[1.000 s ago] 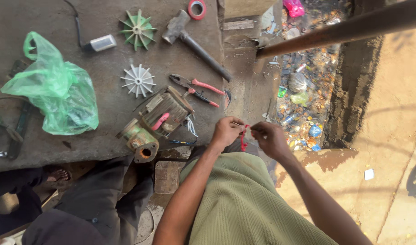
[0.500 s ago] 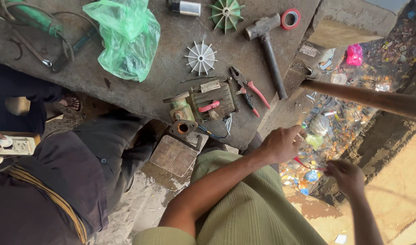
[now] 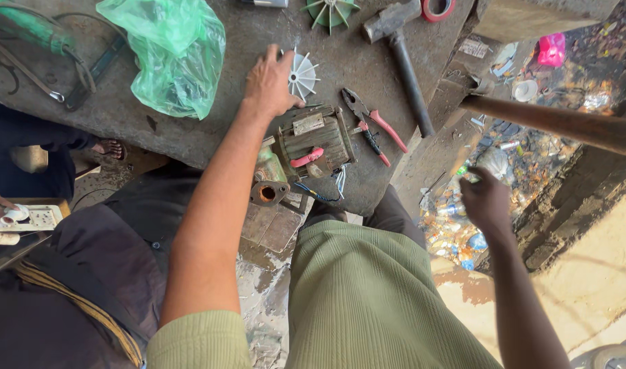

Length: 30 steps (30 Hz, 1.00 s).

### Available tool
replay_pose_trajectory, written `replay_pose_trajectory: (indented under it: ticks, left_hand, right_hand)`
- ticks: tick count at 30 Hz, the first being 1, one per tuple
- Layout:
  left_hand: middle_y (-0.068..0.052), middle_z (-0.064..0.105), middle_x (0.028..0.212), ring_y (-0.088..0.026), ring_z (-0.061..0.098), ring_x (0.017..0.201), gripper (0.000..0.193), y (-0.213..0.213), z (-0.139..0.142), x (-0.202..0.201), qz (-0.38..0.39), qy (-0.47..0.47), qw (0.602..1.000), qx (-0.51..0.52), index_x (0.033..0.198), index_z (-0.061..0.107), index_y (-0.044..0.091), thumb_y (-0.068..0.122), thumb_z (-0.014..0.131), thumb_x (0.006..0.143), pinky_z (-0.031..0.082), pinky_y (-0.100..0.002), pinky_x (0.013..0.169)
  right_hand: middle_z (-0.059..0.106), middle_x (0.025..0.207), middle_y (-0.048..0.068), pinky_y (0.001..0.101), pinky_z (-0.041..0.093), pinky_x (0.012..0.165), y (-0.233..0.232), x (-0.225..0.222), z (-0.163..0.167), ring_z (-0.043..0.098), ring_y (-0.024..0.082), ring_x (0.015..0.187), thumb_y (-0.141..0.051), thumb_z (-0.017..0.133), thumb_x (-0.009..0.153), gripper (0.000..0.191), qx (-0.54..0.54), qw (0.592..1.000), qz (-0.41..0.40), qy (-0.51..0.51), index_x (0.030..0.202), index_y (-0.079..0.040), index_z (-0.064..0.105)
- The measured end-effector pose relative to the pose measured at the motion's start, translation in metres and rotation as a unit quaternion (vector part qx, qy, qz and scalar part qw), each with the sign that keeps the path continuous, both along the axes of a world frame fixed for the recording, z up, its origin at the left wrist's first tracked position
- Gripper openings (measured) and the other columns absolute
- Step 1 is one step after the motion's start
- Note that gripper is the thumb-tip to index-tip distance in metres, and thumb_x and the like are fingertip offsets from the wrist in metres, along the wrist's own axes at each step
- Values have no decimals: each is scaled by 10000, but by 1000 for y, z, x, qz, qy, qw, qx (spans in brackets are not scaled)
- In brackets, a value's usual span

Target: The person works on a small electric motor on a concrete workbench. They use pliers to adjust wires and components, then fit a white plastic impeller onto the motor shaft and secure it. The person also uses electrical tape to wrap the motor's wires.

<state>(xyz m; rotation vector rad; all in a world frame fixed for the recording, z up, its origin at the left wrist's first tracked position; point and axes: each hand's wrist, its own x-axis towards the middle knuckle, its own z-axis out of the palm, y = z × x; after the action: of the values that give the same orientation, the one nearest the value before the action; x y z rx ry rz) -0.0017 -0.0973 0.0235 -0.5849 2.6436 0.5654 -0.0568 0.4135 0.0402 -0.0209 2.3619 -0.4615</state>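
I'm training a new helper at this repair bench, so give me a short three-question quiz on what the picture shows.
1. True or false: the left hand rests on the white plastic fan impeller.
2. What lies directly right of the grimy small electric motor? A) red-handled pliers B) green plastic bag C) red tape roll
3. Fill in: the steel-headed hammer lies on the dark ____ slab.

Key: 1 true; 2 A; 3 stone.
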Motion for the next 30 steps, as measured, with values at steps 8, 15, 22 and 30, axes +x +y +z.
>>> replay_pose_trajectory:
  ticks: [8, 15, 22, 30]
  left_hand:
    - [-184, 480, 1321, -393, 606, 1133, 1064, 9, -24, 2, 8, 32, 999, -25, 1496, 367, 76, 148, 959, 614, 557, -463, 907]
    - [-111, 520, 1220, -311, 591, 1104, 719, 12, -21, -6, -16, 29, 998, -61, 1209, 611, 63, 219, 956, 599, 528, -432, 893]
    - [-131, 748, 1006, -302, 722, 957, 574, 4, 6, -12, 19, 27, 994, 103, 1099, 710, 88, 218, 959, 598, 542, -442, 852]
    - [-85, 788, 871, -168, 746, 778, 258, 21, 36, -45, 91, 13, 943, 319, 1011, 766, 61, 192, 819, 795, 573, -339, 703]
  right_hand:
    - [751, 858, 172, 486, 570, 687, -192, 70, -20, 727, 364, 780, -272, 769, 899, 227, -135, 977, 164, 29, 939, -58, 700]
    - [702, 982, 190, 538, 536, 704, -210, 91, -19, 682, 420, 858, -248, 749, 834, 309, -79, 989, 111, 61, 1029, -41, 628]
    - [691, 1005, 191, 527, 553, 759, -212, 96, -22, 683, 416, 878, -182, 682, 828, 186, -86, 987, 85, 106, 964, -55, 683]
    - [761, 882, 149, 349, 598, 756, -171, 80, 1, 748, 209, 781, -146, 738, 910, 162, -196, 971, -114, 81, 950, 3, 688]
